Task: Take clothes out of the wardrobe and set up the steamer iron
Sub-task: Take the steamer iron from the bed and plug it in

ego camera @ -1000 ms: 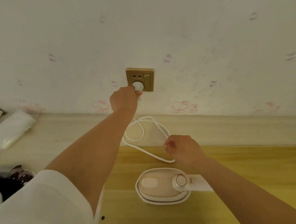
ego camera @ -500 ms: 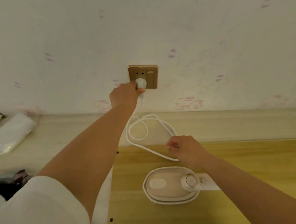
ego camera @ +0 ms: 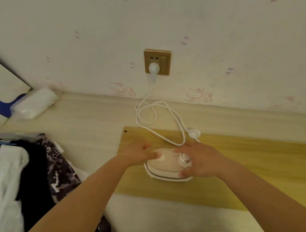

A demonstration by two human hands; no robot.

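Single head-worn view, forward and down, close over both forearms toward the wall point(ego camera: 194, 17).

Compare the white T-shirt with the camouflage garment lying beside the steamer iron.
The white T-shirt is plain white with a dark collar and a red print; the camouflage garment is patterned dark grey and white all over. The T-shirt lies at the far left edge of the view; the camouflage garment lies nearer the steamer iron, with a black garment between them. Both lie flat on the pale surface.
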